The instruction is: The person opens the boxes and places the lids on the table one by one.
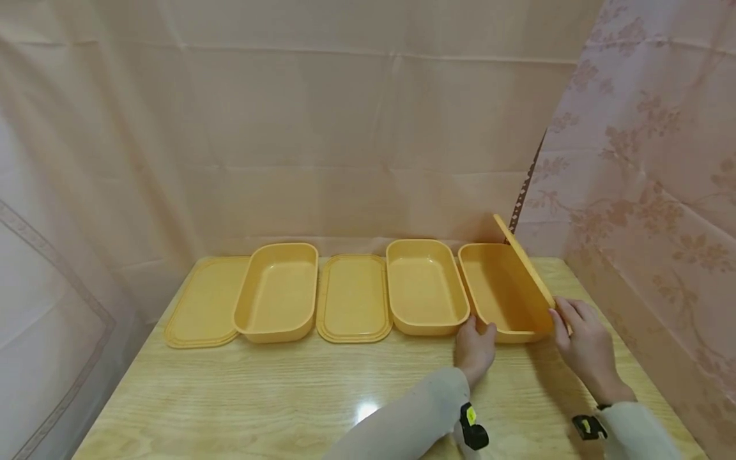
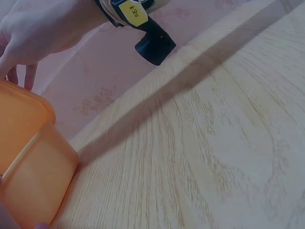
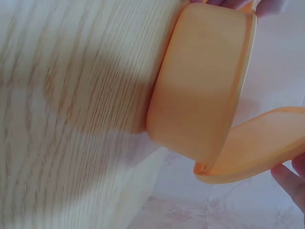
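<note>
A yellow rectangular food container (image 1: 496, 284) stands at the right end of a row. Its yellow lid (image 1: 524, 259) leans steeply up from the right rim, and the two touch there in the right wrist view. My right hand (image 1: 588, 345) pinches the lid's near edge between thumb and fingers. At the container's near left corner, my left hand (image 1: 476, 351) holds the wall near the rim. Part of the left hand's grip is hidden behind the container in the right wrist view. The left wrist view shows the right hand above the lid's edge.
Left of these stand a second open container (image 1: 428, 284), a flat lid (image 1: 354, 299), a third open container (image 1: 278, 287) and another flat lid (image 1: 209, 303). All lie along the back of the wooden table (image 1: 259, 396). Curtains (image 1: 345, 128) hang behind and beside it.
</note>
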Motion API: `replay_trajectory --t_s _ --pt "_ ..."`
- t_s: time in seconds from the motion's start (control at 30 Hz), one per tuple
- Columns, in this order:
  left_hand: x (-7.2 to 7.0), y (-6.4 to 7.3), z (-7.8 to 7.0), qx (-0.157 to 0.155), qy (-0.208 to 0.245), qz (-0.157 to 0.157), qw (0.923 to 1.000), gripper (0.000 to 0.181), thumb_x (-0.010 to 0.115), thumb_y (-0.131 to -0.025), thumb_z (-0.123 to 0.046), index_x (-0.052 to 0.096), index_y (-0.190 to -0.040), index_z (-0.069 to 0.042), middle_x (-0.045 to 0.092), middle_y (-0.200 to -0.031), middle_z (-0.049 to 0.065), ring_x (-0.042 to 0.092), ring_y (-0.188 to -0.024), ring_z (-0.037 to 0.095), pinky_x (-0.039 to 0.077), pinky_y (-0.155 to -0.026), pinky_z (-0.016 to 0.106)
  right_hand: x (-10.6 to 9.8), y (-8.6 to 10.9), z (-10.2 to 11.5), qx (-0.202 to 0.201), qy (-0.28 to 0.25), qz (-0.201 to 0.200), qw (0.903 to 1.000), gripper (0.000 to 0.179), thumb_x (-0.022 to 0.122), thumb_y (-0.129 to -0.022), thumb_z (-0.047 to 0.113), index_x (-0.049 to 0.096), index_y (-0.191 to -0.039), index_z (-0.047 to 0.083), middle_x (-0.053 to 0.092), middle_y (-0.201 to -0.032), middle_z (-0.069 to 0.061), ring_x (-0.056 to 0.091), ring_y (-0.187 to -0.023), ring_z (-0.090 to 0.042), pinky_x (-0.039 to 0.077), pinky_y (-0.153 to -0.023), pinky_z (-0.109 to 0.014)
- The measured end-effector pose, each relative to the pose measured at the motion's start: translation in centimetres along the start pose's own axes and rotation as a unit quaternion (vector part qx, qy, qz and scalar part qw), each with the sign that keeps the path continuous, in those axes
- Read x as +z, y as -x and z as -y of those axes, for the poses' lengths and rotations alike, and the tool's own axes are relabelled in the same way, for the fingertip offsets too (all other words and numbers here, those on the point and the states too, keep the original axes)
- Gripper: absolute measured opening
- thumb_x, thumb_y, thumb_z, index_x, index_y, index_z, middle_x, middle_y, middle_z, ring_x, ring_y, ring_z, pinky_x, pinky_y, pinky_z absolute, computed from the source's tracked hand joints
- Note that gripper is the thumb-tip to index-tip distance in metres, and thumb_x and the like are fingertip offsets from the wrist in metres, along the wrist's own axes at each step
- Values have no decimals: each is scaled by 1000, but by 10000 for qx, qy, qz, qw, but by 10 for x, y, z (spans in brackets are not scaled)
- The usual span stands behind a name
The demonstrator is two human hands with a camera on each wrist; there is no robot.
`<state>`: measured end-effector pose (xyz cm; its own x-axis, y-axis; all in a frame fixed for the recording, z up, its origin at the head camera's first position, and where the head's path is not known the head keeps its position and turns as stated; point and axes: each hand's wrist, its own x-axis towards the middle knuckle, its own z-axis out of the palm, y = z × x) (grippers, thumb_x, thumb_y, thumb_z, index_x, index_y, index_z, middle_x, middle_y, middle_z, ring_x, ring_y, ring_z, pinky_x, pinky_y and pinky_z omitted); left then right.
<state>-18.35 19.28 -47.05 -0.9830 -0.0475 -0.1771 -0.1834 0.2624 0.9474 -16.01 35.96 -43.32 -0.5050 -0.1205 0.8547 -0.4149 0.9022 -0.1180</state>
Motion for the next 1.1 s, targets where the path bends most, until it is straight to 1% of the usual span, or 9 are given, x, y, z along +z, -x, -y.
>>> replay_trajectory --t_s 0.2,0.37,0.47,0.6,0.67,0.77,0.9,0.97,1.1 --pt "0 2 1 -84 64 -4 9999 46 67 -86 -31 64 -127 -10 69 -121 7 62 -116 27 48 -97 41 -3 3 -4 377 71 -142 9992 57 43 -102 39 65 -102 -14 61 -87 -28 55 -73 -33 41 -63 -25" --pt "1 2 3 -140 -18 -31 9999 49 67 -86 -32 63 -129 -9 67 -123 9 61 -117 28 48 -98 42 -6 3 -6 615 -69 -439 9971 28 59 -95 13 65 -101 -14 61 -84 -27 43 -83 13 35 -63 -2" --pt "1 2 3 -132 -47 -24 9999 50 67 -86 -33 62 -129 -8 67 -123 9 61 -117 29 48 -99 43 -9 2 -6 957 -208 -476 9941 19 63 -87 -3 64 -101 -15 59 -84 -29 33 -91 27 30 -72 7" --pt "0 3 4 -76 -99 -35 9999 49 68 -87 -34 63 -128 -8 68 -119 10 62 -114 30 48 -97 43 -13 1 -9 1507 -374 -646 9858 19 63 -85 -9 65 -103 -15 59 -86 -30 36 -89 30 30 -76 9" --pt "0 2 5 -49 -130 -22 9999 50 68 -87 -35 63 -128 -8 67 -120 10 62 -114 30 48 -97 43 -14 0 -11 1738 -430 -843 9802 18 64 -85 -8 67 -102 -14 61 -83 -22 39 -87 30 31 -72 9" --pt "0 2 6 -20 -107 -14 9999 51 68 -87 -36 62 -129 -8 67 -123 10 62 -116 30 48 -99 42 -15 0 -13 2013 -497 -1016 9730 18 64 -88 -3 68 -102 -14 62 -84 1 42 -85 29 32 -69 9" --pt "-2 2 5 9 -90 -27 10000 50 68 -87 -37 64 -128 -10 68 -123 8 63 -114 29 49 -96 41 -17 -1 -16 2331 -504 -1107 9648 20 63 -90 0 68 -104 -13 50 -90 33 43 -82 28 33 -68 8" --pt "-2 2 5 11 -90 -20 10000 49 69 -87 -37 64 -127 -10 69 -121 8 64 -112 28 50 -95 41 -18 -1 -16 2504 -421 -1085 9611 21 62 -91 1 68 -106 -12 49 -89 35 42 -81 28 33 -69 8" --pt "-2 3 5 -8 -79 11 10000 49 69 -87 -36 64 -127 -10 69 -120 8 64 -111 28 50 -94 42 -20 1 -18 2986 -488 -1075 9470 26 60 -95 9 68 -111 -10 53 -87 23 45 -78 24 37 -66 6"
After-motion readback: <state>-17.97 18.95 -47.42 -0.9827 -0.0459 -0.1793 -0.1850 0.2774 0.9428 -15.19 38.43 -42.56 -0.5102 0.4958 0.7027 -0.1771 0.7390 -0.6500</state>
